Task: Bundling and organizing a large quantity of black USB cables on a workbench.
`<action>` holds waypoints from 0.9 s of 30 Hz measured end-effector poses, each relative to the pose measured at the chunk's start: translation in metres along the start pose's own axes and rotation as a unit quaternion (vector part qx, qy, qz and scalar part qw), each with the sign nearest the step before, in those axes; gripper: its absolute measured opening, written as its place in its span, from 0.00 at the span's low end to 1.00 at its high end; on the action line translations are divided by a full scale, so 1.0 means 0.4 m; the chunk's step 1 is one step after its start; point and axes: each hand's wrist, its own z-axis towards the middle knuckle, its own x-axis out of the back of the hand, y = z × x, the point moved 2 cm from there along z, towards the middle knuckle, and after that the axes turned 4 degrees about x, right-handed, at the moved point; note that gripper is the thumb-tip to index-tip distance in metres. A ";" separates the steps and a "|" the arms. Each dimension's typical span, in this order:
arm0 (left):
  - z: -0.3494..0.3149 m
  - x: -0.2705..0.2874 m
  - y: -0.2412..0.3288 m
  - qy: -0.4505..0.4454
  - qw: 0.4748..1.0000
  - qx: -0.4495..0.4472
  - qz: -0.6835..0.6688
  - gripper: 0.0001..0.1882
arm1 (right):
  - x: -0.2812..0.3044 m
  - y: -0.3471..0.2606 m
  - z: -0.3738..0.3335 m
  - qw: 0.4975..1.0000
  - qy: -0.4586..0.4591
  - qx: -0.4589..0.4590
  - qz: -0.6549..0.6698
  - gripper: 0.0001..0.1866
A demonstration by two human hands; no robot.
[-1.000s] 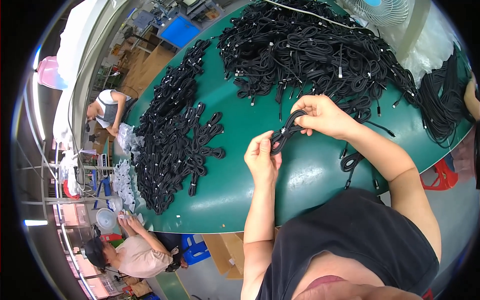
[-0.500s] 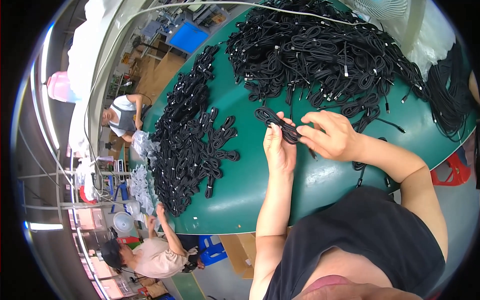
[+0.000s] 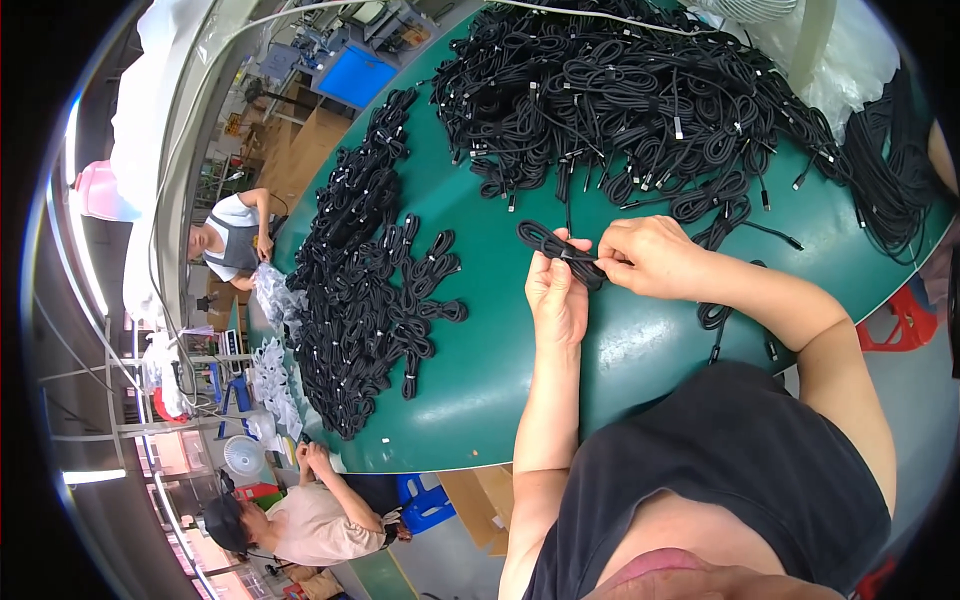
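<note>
A coiled black cable (image 3: 548,240) is pinched between the thumb and fingers of my left hand (image 3: 558,295), above the green table. My right hand (image 3: 648,257) closes its thumb and fingers on the right end of the same coil; exactly which strand it grips is hidden. Beyond my hands lies a large heap of black cables (image 3: 600,100) with silver plugs showing. Several neatly coiled cables (image 3: 360,290) form a long pile to the left. A few loose coils (image 3: 715,315) rest under and beside my right forearm.
The green table (image 3: 480,370) has a curved edge. A bundle of long black cables (image 3: 885,165) hangs near its right end, beside clear plastic (image 3: 860,70). Two people (image 3: 235,240) work across at the left, near plastic bags (image 3: 277,295). A red stool (image 3: 900,325) stands at right.
My right hand's fingers have drawn together onto the coil, where they were spread before. The view has shifted slightly. The co-worker at lower left has brought both hands together.
</note>
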 end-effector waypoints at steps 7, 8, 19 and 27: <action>0.003 0.003 -0.053 0.012 0.998 -0.019 0.052 0.17 | -0.024 -0.005 0.005 0.993 0.090 0.066 -0.036 0.06; 0.004 0.003 -0.051 0.009 1.000 -0.006 0.022 0.16 | -0.022 -0.010 0.006 0.992 0.102 0.069 -0.040 0.07; -0.005 -0.010 -0.045 0.026 1.000 0.008 0.014 0.15 | -0.016 -0.031 0.008 0.990 0.071 0.054 -0.111 0.08; -0.007 -0.010 -0.031 0.021 0.999 0.006 0.024 0.17 | -0.002 -0.046 0.018 0.994 0.050 0.035 -0.086 0.07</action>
